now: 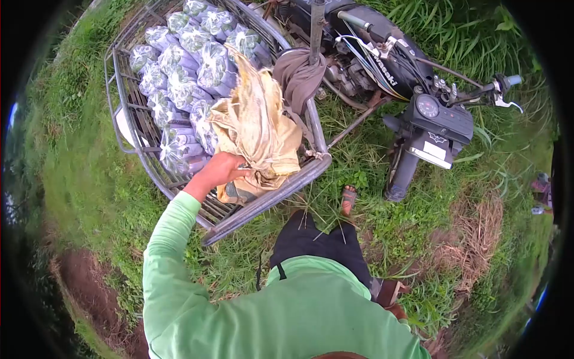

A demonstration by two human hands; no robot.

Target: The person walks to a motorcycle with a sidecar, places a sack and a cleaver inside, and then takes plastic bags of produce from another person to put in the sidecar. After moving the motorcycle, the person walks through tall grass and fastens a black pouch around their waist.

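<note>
My left hand (219, 172) is closed on the lower edge of a worn, yellowish woven sack (260, 128). The sack sits bunched up at the near corner of a metal-barred sidecar (272, 206). Beside it in the sidecar are several clear plastic bags (185, 87) with green and purple contents, packed upright in rows; I cannot make out exactly what is in them. Low at my right hip, only a small part of my right hand (397, 310) shows, close to a brown object (390, 292) at my side; its fingers are hidden.
A black Kawasaki motorcycle (382, 66) is joined to the sidecar on the right. A grey-brown cloth (299, 78) is tied round a post between them. Grass surrounds my feet, with dry straw (472, 239) to the right. A white rounded object (127, 127) shows at the sidecar's left side.
</note>
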